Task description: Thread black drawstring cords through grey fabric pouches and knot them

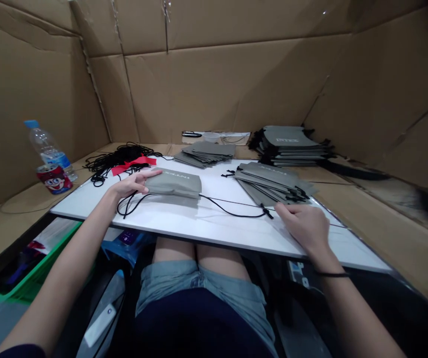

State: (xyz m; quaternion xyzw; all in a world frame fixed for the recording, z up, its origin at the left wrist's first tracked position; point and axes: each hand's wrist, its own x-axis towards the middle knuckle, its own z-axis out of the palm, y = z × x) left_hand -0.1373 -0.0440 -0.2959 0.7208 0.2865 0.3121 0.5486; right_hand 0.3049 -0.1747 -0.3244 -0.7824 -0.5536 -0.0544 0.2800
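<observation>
A grey drawstring pouch [176,184] with pale INTEX lettering lies in front of me on the white board. My left hand [133,185] is closed on its left end, thumb near the lower edge and index finger on top. A black cord [228,213] leaves the pouch's right side and sags to a knotted end beside my right hand [305,223]. A thin, straight dark wire [232,201] also runs from the pouch to that hand. My right fingers are closed around it, and a thin line shows beyond them. Black cord loops hang at the pouch's left.
Loose black cords [120,159] and a red strip [133,165] lie back left, near a can [54,179] and bottle [45,144]. Grey pouches [206,153] sit at the back; corded pouches [269,181] and a tall stack [290,144] stand right. Cardboard walls [214,89] surround the board.
</observation>
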